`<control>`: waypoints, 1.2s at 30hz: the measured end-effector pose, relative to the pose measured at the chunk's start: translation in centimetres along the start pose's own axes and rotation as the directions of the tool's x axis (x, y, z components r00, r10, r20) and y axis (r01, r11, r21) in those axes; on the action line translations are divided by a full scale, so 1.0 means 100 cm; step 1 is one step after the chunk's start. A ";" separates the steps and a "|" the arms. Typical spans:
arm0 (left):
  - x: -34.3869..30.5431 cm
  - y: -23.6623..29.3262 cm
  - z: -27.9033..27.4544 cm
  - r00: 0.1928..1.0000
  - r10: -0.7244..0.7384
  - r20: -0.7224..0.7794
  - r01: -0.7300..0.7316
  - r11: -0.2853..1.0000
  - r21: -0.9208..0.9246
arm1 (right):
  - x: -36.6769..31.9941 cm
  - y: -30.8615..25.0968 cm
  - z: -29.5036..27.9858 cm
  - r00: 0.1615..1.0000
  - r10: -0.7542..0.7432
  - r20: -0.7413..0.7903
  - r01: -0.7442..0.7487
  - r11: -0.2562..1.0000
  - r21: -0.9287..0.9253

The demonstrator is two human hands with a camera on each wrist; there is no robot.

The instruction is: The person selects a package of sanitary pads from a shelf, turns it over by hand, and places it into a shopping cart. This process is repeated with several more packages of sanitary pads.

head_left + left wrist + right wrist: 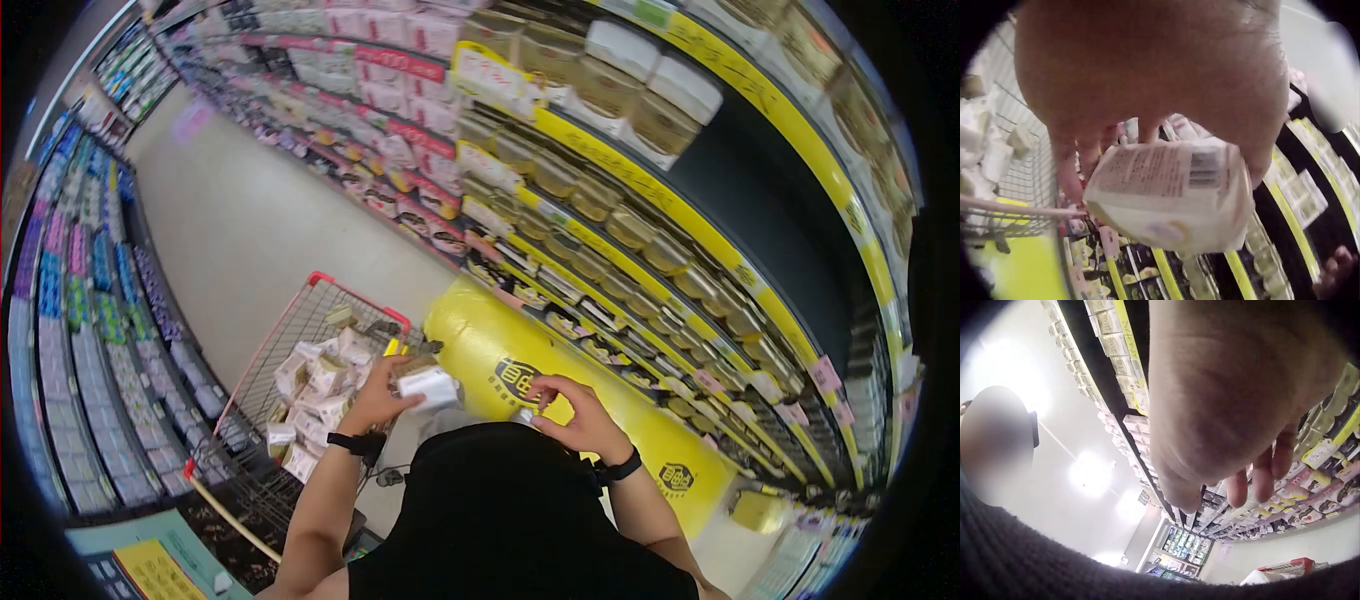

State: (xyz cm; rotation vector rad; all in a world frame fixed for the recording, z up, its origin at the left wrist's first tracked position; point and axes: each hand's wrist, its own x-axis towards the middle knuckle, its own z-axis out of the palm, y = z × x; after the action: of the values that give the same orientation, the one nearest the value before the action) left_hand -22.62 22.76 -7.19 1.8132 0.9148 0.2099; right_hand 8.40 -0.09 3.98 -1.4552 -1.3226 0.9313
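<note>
The left hand grips a white and brown package beside the cart's right edge. In the left wrist view the same package shows printed text and a barcode, pinched between the thumb and the fingers of the left hand. The right hand is in front of the body, over the yellow wrapped stack, its fingers loosely bent and holding nothing visible. In the right wrist view, the right hand has its fingers hanging down with no object between them.
A wire shopping cart with several white packages stands at the left. A yellow wrapped stack lies along the foot of the tall shelves. Further shelves line the far left, across the aisle floor.
</note>
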 end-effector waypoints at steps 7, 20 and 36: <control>-0.078 -0.093 -0.036 0.810 -0.504 -0.298 -0.237 0.184 -0.954 | 0.017 0.005 0.021 0.986 0.050 0.156 -0.042 0.998 -0.053; -0.060 -0.037 0.001 0.975 -0.110 -0.195 -0.172 0.189 -0.967 | 0.043 0.002 0.050 0.886 0.139 0.442 0.052 0.918 -0.393; -0.066 0.332 -0.056 0.068 0.972 -0.224 -0.103 -0.216 -0.971 | 0.056 -0.020 0.049 0.968 0.139 0.209 -0.022 0.878 -0.478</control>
State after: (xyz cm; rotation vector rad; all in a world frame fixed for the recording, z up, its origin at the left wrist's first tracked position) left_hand -14.05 17.04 25.51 0.7095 -1.0647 0.5228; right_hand 3.89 6.11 4.83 -1.8233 -1.7697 0.8940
